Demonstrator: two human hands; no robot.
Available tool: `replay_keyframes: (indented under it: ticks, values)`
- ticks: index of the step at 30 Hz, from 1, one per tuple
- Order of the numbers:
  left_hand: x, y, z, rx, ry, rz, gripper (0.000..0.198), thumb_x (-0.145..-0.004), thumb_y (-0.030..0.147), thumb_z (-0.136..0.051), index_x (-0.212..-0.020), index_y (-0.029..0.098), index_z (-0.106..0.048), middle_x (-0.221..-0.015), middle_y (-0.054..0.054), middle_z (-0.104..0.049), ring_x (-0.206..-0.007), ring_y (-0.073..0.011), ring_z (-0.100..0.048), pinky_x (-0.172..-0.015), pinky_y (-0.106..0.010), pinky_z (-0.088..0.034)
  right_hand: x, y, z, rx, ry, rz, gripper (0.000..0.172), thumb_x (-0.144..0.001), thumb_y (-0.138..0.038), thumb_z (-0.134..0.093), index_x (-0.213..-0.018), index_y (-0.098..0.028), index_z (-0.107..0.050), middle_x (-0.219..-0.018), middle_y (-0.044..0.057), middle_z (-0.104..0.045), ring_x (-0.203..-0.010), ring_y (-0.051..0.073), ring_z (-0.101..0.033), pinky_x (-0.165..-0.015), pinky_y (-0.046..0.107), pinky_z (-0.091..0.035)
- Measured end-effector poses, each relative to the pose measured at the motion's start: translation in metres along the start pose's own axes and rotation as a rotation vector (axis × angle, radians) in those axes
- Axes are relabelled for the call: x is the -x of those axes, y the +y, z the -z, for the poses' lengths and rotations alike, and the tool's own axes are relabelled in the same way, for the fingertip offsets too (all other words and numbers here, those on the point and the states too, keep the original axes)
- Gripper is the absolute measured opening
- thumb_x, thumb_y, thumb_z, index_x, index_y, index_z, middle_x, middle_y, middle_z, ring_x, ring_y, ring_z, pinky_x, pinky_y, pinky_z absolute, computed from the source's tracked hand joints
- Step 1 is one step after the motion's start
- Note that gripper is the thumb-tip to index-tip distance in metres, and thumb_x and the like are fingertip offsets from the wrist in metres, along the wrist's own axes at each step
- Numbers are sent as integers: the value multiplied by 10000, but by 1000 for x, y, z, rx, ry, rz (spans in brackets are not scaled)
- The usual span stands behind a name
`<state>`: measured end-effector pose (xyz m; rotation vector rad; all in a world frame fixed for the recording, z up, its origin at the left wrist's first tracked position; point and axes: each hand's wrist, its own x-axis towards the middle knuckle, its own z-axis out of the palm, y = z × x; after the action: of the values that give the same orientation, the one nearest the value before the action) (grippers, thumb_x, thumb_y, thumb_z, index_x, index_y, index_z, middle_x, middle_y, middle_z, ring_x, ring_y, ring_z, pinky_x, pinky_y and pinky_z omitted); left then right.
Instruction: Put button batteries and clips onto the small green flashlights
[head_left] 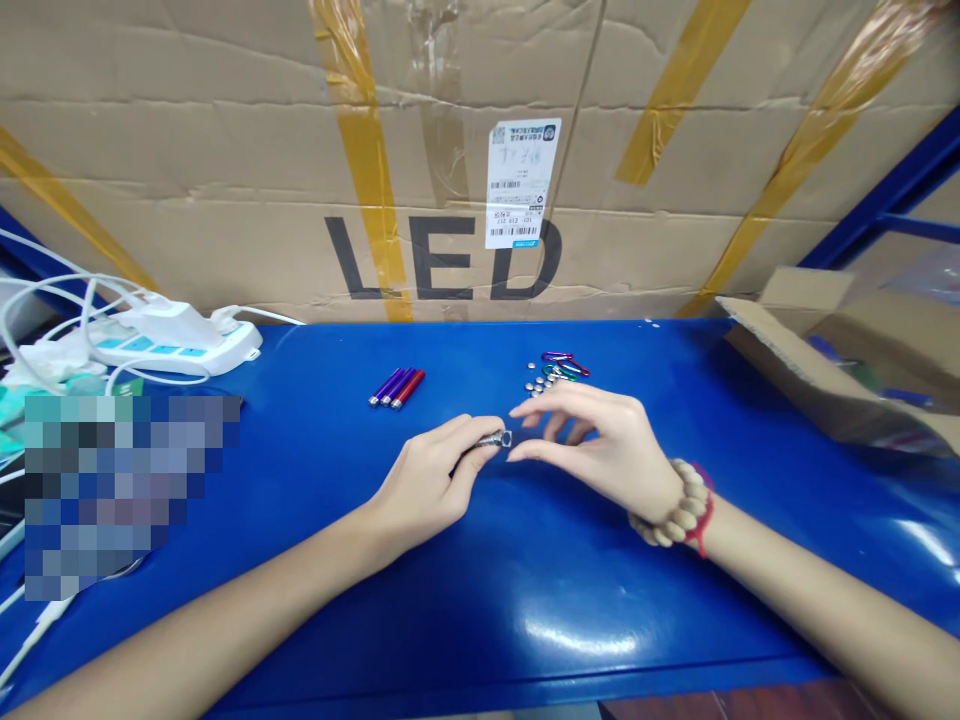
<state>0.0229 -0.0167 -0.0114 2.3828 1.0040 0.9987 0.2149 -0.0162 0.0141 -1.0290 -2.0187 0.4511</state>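
Observation:
My left hand point(439, 470) is closed around a small metal flashlight tube point(496, 439), whose silver end points right out of the grip. Most of the tube is hidden by the fingers. My right hand point(592, 430) faces it with thumb and fingers apart, just off the silver end, and holds nothing that I can see. Behind my right fingertips lie several small silver button cells point(538, 384) and a few coloured carabiner clips point(574, 368). Farther left, two purple tubes and one red tube point(409, 389), each with a silver end, lie side by side.
A large cardboard box point(262, 160) marked LED stands along the back of the blue table point(480, 640). At left are a white power strip point(187, 345), cables and a blurred-out flat object point(120, 490). An open cardboard carton point(825, 370) sits at right.

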Motion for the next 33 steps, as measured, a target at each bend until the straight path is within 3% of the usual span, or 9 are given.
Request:
replay_keyframes:
  ticks: [2, 4, 8, 13, 18, 22, 26, 30, 33]
  values:
    - [-1, 0, 0, -12, 2, 16, 208, -899, 212, -390, -998, 191, -571, -888, -23, -630, -783, -121, -582, -715, -221, -458, 1, 4, 4, 160, 2, 225, 192, -755, -348, -648, -890, -214, -680, -846, 23, -660, -675, 95, -608, -593, 186, -479]
    - [-1, -1, -1, -43, -14, 7, 220, -903, 214, -379, -999, 191, -576, -865, -23, -628, -776, -125, -572, -714, -232, -455, 2, 7, 7, 284, -17, 333, 145, -821, -310, -578, -888, -241, -686, -856, 9, -664, -695, 85, -610, -566, 171, -445]
    - [-2, -1, 0, -62, -84, -45, 218, -902, 197, -368, -962, 186, -577, -843, -26, -623, -778, -135, -545, -740, -256, -447, 5, 7, 9, 375, -67, 379, 220, -890, -254, -467, -877, -238, -686, -836, 1, -662, -635, 59, -592, -509, 161, -402]
    - [-1, 1, 2, 37, -136, -7, 113, -870, 181, -431, -852, 187, -543, -821, -9, -625, -766, -123, -574, -705, -224, -452, 6, 5, 5, 219, -106, 348, 203, -879, -257, -488, -813, -207, -673, -809, 8, -651, -662, 73, -598, -566, 167, -445]
    - [3, -4, -2, 9, -52, -86, 99, -855, 167, -473, -758, 176, -491, -726, 11, -593, -662, -95, -565, -608, -181, -435, 6, 0, -6, -80, -79, 110, 144, -798, -262, -599, -695, -185, -663, -735, 19, -643, -668, 105, -608, -604, 208, -507]
    - [5, -8, -5, -93, 7, -205, 139, -868, 155, -448, -740, 166, -502, -660, 4, -564, -605, -104, -532, -576, -199, -426, 5, -4, -11, -348, -160, -356, 208, -703, -352, -672, -656, -150, -656, -661, 24, -621, -491, 89, -572, -356, 167, -454]
    - [3, -6, -4, -119, 23, -267, 110, -872, 148, -449, -815, 153, -543, -680, -7, -592, -621, -107, -538, -599, -207, -441, 0, -4, -10, -535, -341, -704, 261, -606, -363, -739, -685, -128, -657, -471, -23, -565, -356, 53, -482, -298, 135, -412]
    - [2, -3, -3, -86, -14, -237, 140, -877, 143, -444, -968, 154, -550, -840, -22, -654, -738, -104, -588, -694, -207, -466, -2, -2, -7, -608, -388, -756, 295, -586, -394, -746, -654, -124, -647, -456, -35, -560, -314, 28, -432, -281, 123, -379]
    - [1, -3, -4, -89, -5, -192, 151, -876, 153, -440, -952, 165, -571, -825, -18, -657, -729, -109, -591, -707, -218, -471, -2, -1, -6, -505, -376, -648, 334, -654, -453, -688, -700, -124, -654, -449, -30, -555, -316, 46, -445, -282, 147, -384]
